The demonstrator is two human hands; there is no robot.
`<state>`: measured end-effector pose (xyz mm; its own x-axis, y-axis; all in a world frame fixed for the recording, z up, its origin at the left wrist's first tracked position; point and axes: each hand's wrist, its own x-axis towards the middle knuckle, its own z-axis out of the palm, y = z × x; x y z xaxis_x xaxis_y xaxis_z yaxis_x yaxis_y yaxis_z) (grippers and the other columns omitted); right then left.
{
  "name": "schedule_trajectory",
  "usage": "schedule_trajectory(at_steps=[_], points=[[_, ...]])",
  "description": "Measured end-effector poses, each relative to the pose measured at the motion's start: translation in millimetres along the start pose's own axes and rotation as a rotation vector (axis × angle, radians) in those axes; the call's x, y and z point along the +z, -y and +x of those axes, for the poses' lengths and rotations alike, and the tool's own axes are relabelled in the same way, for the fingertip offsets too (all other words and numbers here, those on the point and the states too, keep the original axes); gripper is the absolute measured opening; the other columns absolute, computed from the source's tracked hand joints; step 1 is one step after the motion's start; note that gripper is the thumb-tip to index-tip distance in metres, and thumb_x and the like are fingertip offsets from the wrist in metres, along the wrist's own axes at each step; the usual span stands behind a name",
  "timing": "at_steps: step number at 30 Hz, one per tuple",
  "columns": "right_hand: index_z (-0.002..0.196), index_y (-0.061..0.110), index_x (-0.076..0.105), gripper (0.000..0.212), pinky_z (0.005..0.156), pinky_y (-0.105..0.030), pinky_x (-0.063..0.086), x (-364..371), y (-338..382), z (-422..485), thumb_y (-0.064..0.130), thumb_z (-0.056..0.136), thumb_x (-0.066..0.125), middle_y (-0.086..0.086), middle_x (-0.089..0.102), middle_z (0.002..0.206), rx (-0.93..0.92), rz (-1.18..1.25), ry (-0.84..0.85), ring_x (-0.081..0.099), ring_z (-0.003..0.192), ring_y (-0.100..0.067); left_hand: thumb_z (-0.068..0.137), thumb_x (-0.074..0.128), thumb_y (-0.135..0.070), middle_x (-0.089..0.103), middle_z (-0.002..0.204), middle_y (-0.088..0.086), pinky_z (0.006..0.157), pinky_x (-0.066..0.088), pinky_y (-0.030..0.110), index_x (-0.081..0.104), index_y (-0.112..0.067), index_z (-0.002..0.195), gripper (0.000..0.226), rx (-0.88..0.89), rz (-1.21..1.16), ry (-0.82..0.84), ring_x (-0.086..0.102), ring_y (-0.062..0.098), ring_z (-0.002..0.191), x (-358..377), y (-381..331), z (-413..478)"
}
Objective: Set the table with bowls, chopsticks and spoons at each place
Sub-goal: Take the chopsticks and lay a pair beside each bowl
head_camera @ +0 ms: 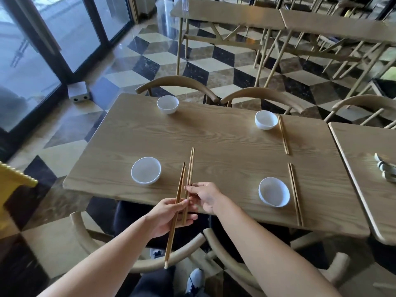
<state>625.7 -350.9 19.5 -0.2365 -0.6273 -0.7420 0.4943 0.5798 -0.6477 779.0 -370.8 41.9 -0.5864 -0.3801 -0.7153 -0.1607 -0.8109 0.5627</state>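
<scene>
A wooden table [225, 151] carries several white bowls: far left [167, 103], far right [266, 119], near left [146, 170] and near right [273, 191]. Chopstick pairs lie right of the far right bowl [283, 133] and right of the near right bowl [295, 192]. My left hand [171, 217] grips a pair of chopsticks [174, 219] at the table's near edge. My right hand [205, 197] pinches another pair [190, 166] that points away over the table, right of the near left bowl.
Spoons [385, 168] lie stacked on the adjoining table [364, 159] at the right. Curved-back wooden chairs stand on the far side [177, 81] and below my arms [137, 260]. More tables and chairs fill the back. Glass doors run along the left.
</scene>
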Motion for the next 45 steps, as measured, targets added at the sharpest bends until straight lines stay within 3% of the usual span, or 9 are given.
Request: schedule_trajectory(at_steps=[5,11,18,22,29,33,37,42,45], points=[[0.088,0.0,0.057,0.011,0.055,-0.033,0.053,19.1,4.2,22.5,-0.006,0.087,0.067,-0.014,0.063,0.076,0.042,-0.054,0.01,0.057,0.058,-0.023,0.103,0.05,-0.016,0.071,0.116,0.025,0.077,0.062,0.041,0.063,0.004,0.12,0.029,-0.056,-0.029,-0.037,0.075,0.034,0.09,-27.5,-7.2,11.9],[0.075,0.005,0.057,0.019,0.047,-0.026,0.054,42.3,5.0,89.3,-0.002,0.084,0.072,-0.011,0.062,0.074,0.048,-0.206,-0.205,0.06,0.06,-0.02,0.103,0.05,-0.016,0.072,0.112,0.026,0.078,0.062,0.043,0.058,0.01,0.12,0.033,-0.104,0.023,-0.22,0.074,0.036,0.094,-83.1,-33.9,41.4],[0.073,0.015,0.051,0.023,0.05,-0.025,0.046,58.3,4.3,136.6,0.012,0.087,0.069,-0.004,0.057,0.066,0.066,-0.479,-0.391,0.057,0.049,-0.019,0.103,0.05,-0.013,0.074,0.109,0.022,0.081,0.062,0.042,0.061,0.008,0.115,0.027,-0.148,-0.013,-0.098,0.074,0.035,0.097,-120.9,-86.3,60.7],[0.082,0.012,0.063,0.012,0.079,-0.036,0.058,71.7,1.9,148.4,0.016,0.08,0.074,-0.009,0.069,0.089,0.059,-0.596,-0.521,0.07,0.079,-0.03,0.103,0.05,-0.014,0.074,0.11,0.023,0.083,0.061,0.042,0.061,0.009,0.117,0.029,-0.139,-0.012,-0.059,0.073,0.034,0.1,-123.2,-105.2,73.7],[0.1,0.015,0.057,0.009,0.075,-0.024,0.031,83.3,-5.6,149.8,0.016,0.091,0.054,-0.003,0.047,0.097,0.045,-0.727,-0.536,0.04,0.086,-0.02,0.104,0.049,-0.014,0.074,0.109,0.022,0.075,0.063,0.037,0.06,0.009,0.118,0.029,-0.154,-0.033,-0.046,0.074,0.033,0.098,-120.4,-111.1,79.9],[0.1,0.007,0.063,0.018,0.07,-0.027,0.036,89.1,-13.0,148.1,0.02,0.088,0.067,0.006,0.046,0.08,0.029,-0.682,-0.671,0.049,0.078,-0.021,0.104,0.048,-0.015,0.073,0.113,0.022,0.081,0.062,0.039,0.059,0.008,0.121,0.031,-0.144,-0.047,-0.029,0.073,0.033,0.101,-122.5,-106.4,74.5],[0.104,0.011,0.056,0.016,0.075,-0.028,0.036,86.5,-15.7,143.5,0.021,0.091,0.056,-0.003,0.048,0.095,-0.022,-0.706,-0.539,0.044,0.084,-0.02,0.104,0.048,-0.015,0.073,0.114,0.023,0.081,0.062,0.038,0.059,0.009,0.122,0.033,-0.127,-0.052,-0.029,0.074,0.032,0.098,-126.6,-101.4,68.4],[0.073,0.011,0.052,0.017,0.05,-0.028,0.031,88.1,-17.0,137.0,0.015,0.086,0.062,0.005,0.053,0.068,-0.031,-0.717,-0.701,0.048,0.058,-0.019,0.103,0.048,-0.015,0.072,0.115,0.023,0.084,0.061,0.04,0.059,0.009,0.122,0.033,-0.12,-0.064,-0.033,0.073,0.034,0.102,-130.9,-96.9,63.1],[0.082,0.008,0.057,0.017,0.06,-0.029,0.042,82.4,-12.6,127.0,0.019,0.087,0.069,0.001,0.055,0.079,-0.096,-0.875,-0.672,0.053,0.071,-0.023,0.103,0.048,-0.016,0.072,0.114,0.023,0.082,0.062,0.04,0.06,0.009,0.121,0.033,-0.119,-0.07,-0.037,0.073,0.034,0.1,-130.6,-94.8,60.8]])
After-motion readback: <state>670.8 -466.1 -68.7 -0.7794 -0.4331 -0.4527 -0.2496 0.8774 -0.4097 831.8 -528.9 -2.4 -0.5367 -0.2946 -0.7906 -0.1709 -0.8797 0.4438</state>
